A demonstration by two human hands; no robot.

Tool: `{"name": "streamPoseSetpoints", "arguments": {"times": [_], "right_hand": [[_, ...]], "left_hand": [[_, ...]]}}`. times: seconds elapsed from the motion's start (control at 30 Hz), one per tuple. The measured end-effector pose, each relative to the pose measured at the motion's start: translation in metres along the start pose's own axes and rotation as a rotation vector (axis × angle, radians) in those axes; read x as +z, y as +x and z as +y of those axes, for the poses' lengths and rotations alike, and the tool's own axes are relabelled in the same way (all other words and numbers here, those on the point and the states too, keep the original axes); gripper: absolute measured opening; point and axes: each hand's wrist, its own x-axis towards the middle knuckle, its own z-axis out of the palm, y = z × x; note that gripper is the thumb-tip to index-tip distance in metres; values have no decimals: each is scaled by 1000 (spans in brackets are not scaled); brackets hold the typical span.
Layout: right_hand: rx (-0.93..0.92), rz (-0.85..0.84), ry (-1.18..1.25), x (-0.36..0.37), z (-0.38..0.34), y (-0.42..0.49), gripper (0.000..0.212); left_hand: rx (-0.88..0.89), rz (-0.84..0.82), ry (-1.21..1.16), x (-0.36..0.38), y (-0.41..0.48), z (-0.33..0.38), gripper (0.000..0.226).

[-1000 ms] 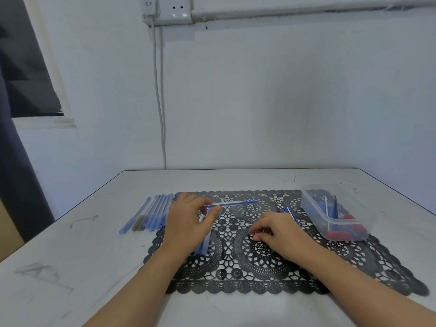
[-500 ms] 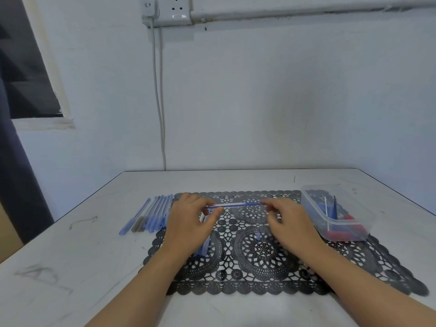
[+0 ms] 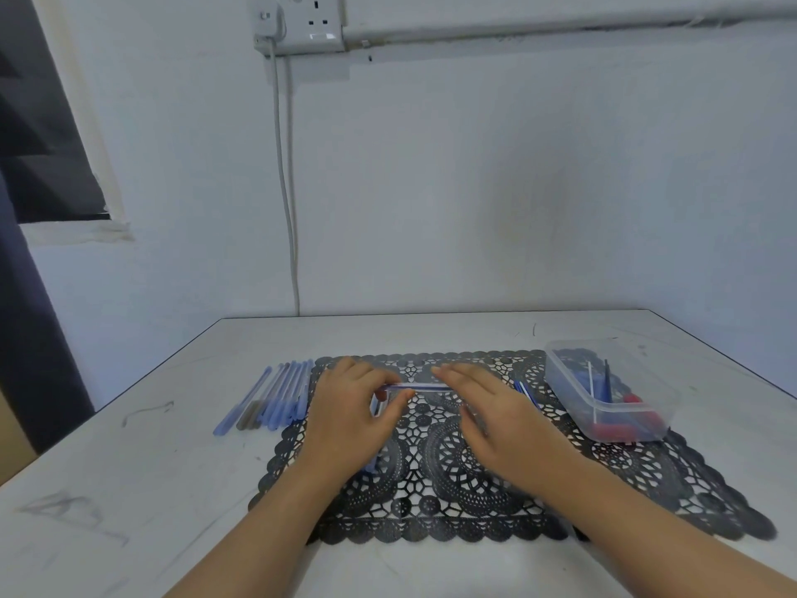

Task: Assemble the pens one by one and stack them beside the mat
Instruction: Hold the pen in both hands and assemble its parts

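Head view: the left grip (image 3: 349, 407) pinched the pen (image 3: 420, 387) by its left end, above the mat (image 3: 474, 511). The right grip (image 3: 500, 412) covered its right end; closure could not be determined. The pen was judged light, stiff and slippery: hold near both ends.

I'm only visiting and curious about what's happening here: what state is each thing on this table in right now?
left hand: pinches the pen's left end.
right hand: at the pen's right end, grip too blurred to tell.
pen: held level over the mat.
row of pens: lying side by side on the table, beside the mat.
mat: lying flat.
plastic box: lidless, holding pen parts.
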Motion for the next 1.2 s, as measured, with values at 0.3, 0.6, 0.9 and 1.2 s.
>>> {"name": "streamPoseSetpoints", "arguments": {"times": [0.3,0.6,0.9,1.2], "right_hand": [[-26,88,-80,-3,6,3,42],[55,121,-207,-9,15,4,18],[137,119,-238,-12,30,5,55],[158,142,-273,-33,45,4,29]], "left_hand": [[-27,-18,-2,-1,0,-3,34],[-37,-36,-9,-2,-1,-4,33],[-58,-19,-24,-2,1,-5,33],[-62,-14,-19,-2,0,-6,34]]}}
